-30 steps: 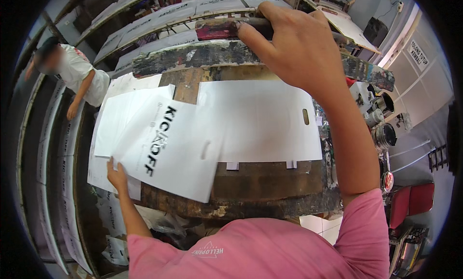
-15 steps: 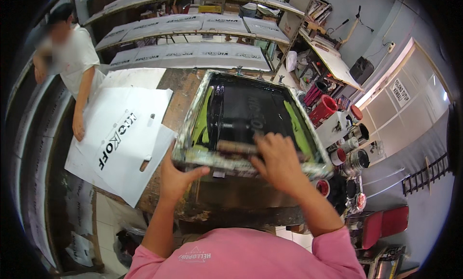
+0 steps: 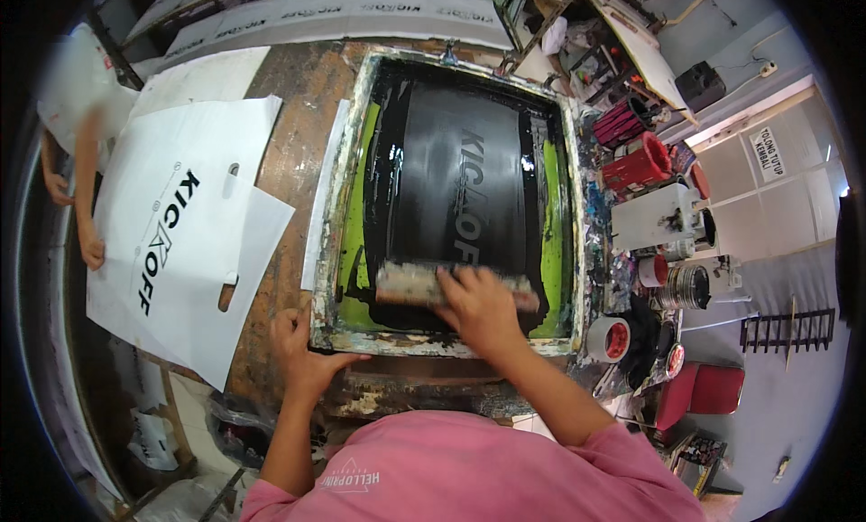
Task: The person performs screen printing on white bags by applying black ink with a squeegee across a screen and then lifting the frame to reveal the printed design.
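Note:
A screen-printing frame with a paint-crusted rim lies on the worn wooden table. Black ink covers the middle of its mesh, between bright green side strips, and dark lettering shows through. My right hand is closed over a wide, ink-stained squeegee, which rests on the mesh toward the near end. My left hand grips the frame's near left corner, thumb along the front edge and fingers curled at the side. A strip of white sheet shows from under the frame's left side.
White printed bags lie stacked at the table's left, beside a co-worker's hand. Ink tubs, including a red one, crowd the right. Racks with printed sheets stand behind. A red chair is at the lower right.
The frame's raised near end has come down flat on the table. The squeegee stays near that end, in my right hand. My view has shifted, and the co-worker appears farther left.

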### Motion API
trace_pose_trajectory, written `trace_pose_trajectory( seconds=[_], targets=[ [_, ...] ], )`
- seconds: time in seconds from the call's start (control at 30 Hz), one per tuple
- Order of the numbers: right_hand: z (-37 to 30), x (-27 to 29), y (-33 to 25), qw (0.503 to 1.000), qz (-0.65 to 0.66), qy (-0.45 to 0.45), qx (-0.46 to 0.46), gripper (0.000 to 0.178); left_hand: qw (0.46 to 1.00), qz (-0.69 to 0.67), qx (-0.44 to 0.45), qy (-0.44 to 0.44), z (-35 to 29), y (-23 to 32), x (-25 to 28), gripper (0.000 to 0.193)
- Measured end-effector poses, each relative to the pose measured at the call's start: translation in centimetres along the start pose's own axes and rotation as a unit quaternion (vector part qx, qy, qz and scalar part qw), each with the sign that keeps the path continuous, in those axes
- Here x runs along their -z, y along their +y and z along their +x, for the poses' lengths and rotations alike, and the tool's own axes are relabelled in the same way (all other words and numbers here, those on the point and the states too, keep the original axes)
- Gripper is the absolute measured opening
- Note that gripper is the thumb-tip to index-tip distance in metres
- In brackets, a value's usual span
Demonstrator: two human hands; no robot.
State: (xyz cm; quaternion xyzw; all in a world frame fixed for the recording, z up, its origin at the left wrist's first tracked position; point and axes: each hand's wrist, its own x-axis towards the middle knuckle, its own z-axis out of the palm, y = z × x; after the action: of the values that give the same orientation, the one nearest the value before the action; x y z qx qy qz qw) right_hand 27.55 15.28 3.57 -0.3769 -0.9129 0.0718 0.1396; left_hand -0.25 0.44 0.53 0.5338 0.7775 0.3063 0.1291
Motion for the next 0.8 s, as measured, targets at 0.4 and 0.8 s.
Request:
trace_pose_trajectory(
  seconds=[0.4,0.8],
  targets=[
    [24.8,-3.2,16.5,0.992,-0.107,0.067,-0.026,0.039,1.0,-0.003,-0.012,0.024,-0.2,-0.5,-0.1,0.109],
    [1.9,7.7,1.0,0.985,0.03,-0.165,-0.048,0.042,0.99,-0.027,-0.105,0.095,-0.8,-1.3,-0.9,0.118]
  ],
)
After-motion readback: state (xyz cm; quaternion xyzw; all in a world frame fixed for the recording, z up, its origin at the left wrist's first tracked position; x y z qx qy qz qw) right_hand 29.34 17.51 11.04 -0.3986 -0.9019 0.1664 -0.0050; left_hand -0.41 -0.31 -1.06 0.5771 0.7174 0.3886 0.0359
